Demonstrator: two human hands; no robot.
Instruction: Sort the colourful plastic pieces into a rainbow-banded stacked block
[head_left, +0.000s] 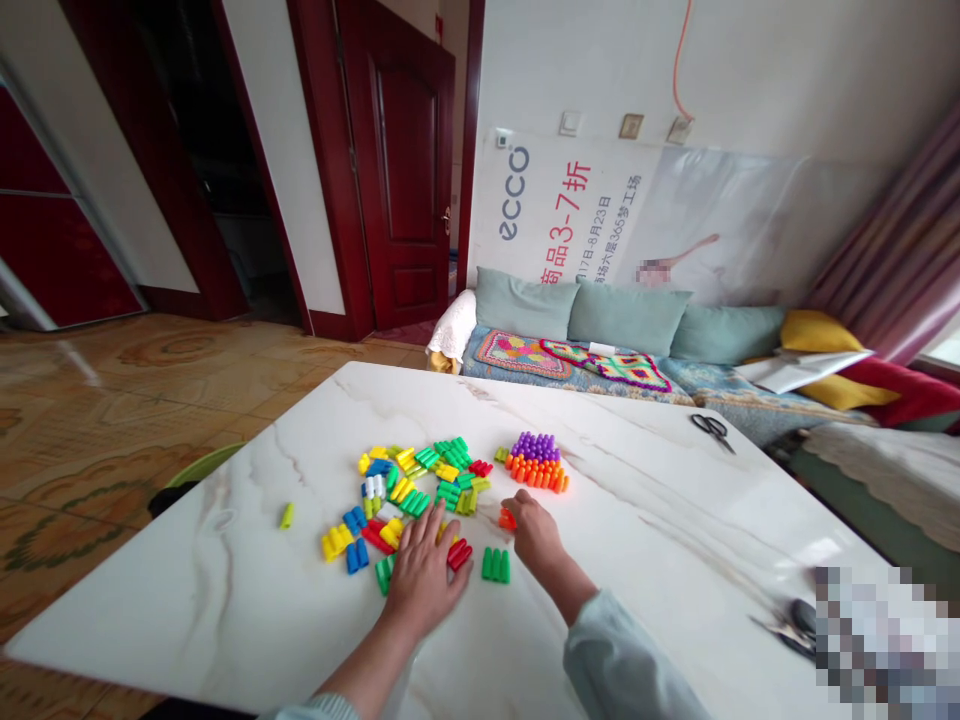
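Note:
My left hand (426, 568) lies with spread fingers over the near part of a loose pile of plastic toy building blocks, partly covering yellow ones. Beside its thumb is a red block (460, 554). The fingers of my right hand (535, 532) are bent and closed on an orange block (508, 518) at the tabletop. Just beyond that hand, orange blocks (536, 474) stand in rows against purple blocks (535, 446). A green block (496, 565) rests between my two hands. Green blocks (452, 452) and white blocks (373, 487) are among the mixed pieces.
The white marbled table (247, 600) carries a lone lime-green block (287, 515) at left. Black scissors (712, 432) lie near the far right corner, and another dark-handled tool (795, 630) at the right edge. A sofa (517, 355) stands behind the table.

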